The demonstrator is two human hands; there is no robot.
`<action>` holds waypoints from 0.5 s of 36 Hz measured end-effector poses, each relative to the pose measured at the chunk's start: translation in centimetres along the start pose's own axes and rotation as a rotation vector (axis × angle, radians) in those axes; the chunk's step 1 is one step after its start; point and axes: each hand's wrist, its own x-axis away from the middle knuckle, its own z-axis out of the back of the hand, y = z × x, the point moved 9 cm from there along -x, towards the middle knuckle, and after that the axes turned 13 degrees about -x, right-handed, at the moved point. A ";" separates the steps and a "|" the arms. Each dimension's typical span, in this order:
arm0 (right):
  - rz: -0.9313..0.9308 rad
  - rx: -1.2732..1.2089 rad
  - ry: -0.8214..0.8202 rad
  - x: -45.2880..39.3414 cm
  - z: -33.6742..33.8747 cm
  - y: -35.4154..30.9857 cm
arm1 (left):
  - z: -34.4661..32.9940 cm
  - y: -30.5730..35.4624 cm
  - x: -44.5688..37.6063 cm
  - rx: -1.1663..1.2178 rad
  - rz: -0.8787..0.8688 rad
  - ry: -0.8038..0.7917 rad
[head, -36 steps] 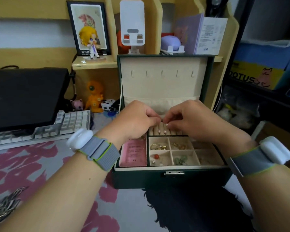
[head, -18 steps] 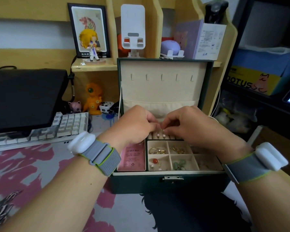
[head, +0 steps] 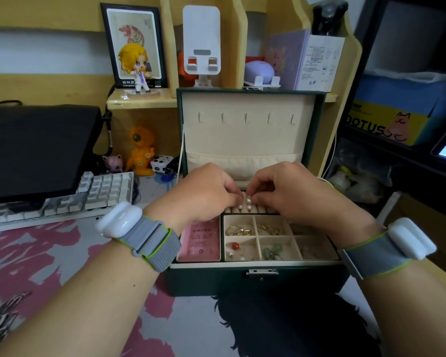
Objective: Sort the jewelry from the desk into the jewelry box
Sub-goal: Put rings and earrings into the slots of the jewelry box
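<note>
A dark green jewelry box (head: 216,282) stands open on the desk, its cream-lined lid (head: 247,130) upright. Both of my hands are over the ring rolls at the back of its tray. My left hand (head: 206,194) and my right hand (head: 289,194) meet fingertip to fingertip, with curled fingers pinching a small pearl earring (head: 249,200). Just below, more pearl studs (head: 245,207) sit in the rolls. The front compartments hold gold rings (head: 238,230), a gold chain (head: 271,229), a red bead earring (head: 234,246) and green stone pieces (head: 273,251). A pink card (head: 200,240) lies in the left compartment.
A white keyboard (head: 98,191) and a black cover (head: 36,148) lie to the left. Small figurines (head: 139,153) stand behind the keyboard, under a wooden shelf (head: 142,100). A metal chain bundle (head: 0,318) lies at the lower left on the patterned desk mat (head: 36,253).
Both hands have stayed over the ring rolls, with only small fingertip movements at the pearl. The camera has tilted slightly.
</note>
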 end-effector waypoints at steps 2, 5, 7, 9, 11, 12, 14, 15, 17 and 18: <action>-0.006 0.003 0.000 0.0 -0.1 0.1 | -0.1 -0.1 -0.1 -0.030 -0.005 -0.010; -0.017 0.006 -0.008 0.0 -0.2 0.1 | -0.2 -0.1 -0.2 -0.090 -0.011 -0.013; -0.023 0.003 -0.017 0.0 -0.4 0.2 | -0.3 0.1 -0.2 -0.126 -0.016 -0.010; -0.028 0.003 -0.026 0.0 -0.5 0.2 | -0.2 0.2 -0.1 -0.163 -0.022 0.001; -0.033 0.001 -0.033 0.0 -0.5 0.2 | -0.1 0.4 -0.1 -0.194 -0.023 0.013; -0.036 -0.003 -0.033 0.0 -0.5 0.2 | 0.0 0.3 -0.1 -0.200 -0.023 0.011; -0.029 -0.011 -0.027 -0.1 -0.4 0.3 | 0.0 0.2 -0.1 -0.187 -0.031 0.001; -0.026 -0.016 -0.021 -0.1 -0.3 0.3 | 0.1 0.2 0.0 -0.175 -0.038 -0.002; -0.023 -0.028 -0.013 0.0 -0.1 0.3 | 0.4 0.0 0.0 -0.153 -0.047 -0.001; -0.023 -0.038 -0.014 0.0 -0.1 0.3 | 0.5 -0.1 0.2 -0.142 -0.049 -0.005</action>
